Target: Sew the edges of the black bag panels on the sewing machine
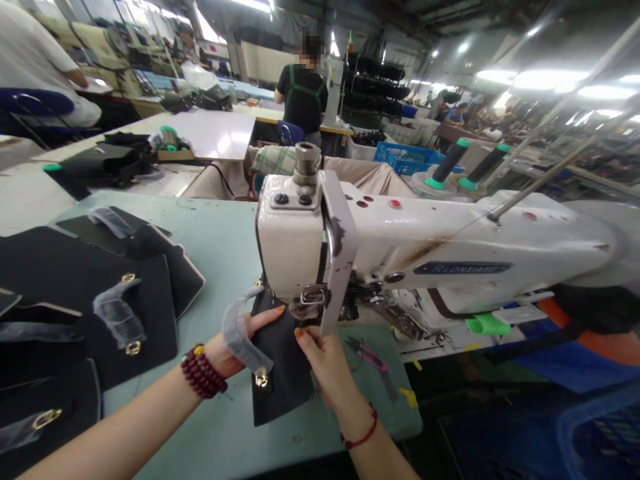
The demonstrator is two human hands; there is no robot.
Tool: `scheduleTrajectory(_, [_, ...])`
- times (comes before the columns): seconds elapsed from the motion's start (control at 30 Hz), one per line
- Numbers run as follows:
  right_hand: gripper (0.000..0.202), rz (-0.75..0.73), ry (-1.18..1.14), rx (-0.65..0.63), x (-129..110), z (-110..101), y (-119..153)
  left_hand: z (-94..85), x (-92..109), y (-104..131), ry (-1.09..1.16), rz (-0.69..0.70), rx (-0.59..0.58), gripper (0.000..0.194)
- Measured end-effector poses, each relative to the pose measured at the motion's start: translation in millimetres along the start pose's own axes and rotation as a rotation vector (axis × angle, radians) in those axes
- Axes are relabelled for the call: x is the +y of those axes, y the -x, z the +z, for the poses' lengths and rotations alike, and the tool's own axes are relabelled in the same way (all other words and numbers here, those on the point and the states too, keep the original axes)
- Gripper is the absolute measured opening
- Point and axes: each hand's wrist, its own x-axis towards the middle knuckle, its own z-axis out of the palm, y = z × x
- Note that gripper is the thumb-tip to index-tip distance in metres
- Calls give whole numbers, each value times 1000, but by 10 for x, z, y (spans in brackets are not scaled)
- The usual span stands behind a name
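A black leather-like panel (283,363) lies under the head of a white sewing machine (293,247). A plastic-wrapped handle with gold rings (240,333) is fixed to it. My left hand (247,337) reaches behind that handle and grips the panel's left part, one finger stretched across its top toward the presser foot. At the panel's right edge, my right hand (323,357) holds on with the thumb on top; its other fingers are partly hidden. The machine head covers the panel's far end and the needle.
Pink-handled thread snips (373,357) lie right of my right hand on the green table (220,433). Several black panels with wrapped handles (120,313) are piled at left. Thread cones (450,163) stand behind the machine. A co-worker (305,93) sits farther back.
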Motion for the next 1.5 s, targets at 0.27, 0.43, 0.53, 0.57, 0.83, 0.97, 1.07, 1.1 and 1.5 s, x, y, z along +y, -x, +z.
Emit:
scheduleTrajectory(0.27, [40,-7,125,35,-128,81,84,-67,151,-94,-64,-55,-34,32])
scheduleTrajectory(0.43, [40,-6,122,45,-125,94,104,27,207,-67,-37,-36,-29,37])
scheduleTrajectory(0.53, [42,16,90,56,-67,95,90,70,213,-53,-17,-4,-45,30])
scheduleTrajectory(0.57, [42,20,91,60,-48,95,84,75,212,-57,-9,0,-54,27])
scheduleTrajectory(0.83, [44,-7,122,83,-7,89,40,-3,179,-130,18,14,-72,31])
scheduleTrajectory(0.97, [44,-17,145,97,-24,87,26,7,196,-125,23,12,-61,19])
scheduleTrajectory(1.07, [42,-38,169,130,-42,89,5,5,210,-130,36,24,-49,19])
scheduleTrajectory(1.1, [42,-41,171,139,-46,91,-3,-5,210,-135,43,13,-54,18])
scheduleTrajectory(1.5, [43,-55,155,141,-17,116,-45,-9,212,-167,106,30,-89,24])
